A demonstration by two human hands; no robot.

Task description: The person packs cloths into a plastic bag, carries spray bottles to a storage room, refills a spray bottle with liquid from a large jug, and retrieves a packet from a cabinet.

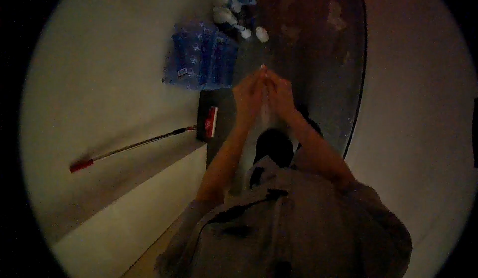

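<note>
My left hand (247, 94) and my right hand (280, 92) meet in front of my body, over the dark floor. Their fingers are closed and pressed together at the tips. A tiny pale spot shows at the fingertips, too small to name. Between the palms and below them runs a faint whitish streak (265, 106); whether it is held or lies on the floor behind, I cannot tell. The dim light blurs the fingers' detail.
Blue plastic-wrapped packs (201, 56) stand against the left wall. Beyond them lie several white items (226, 15) and a small white object (262, 34). A red-headed squeegee or mop (211, 122) leans on the left wall. A pale wall (408, 128) borders the right.
</note>
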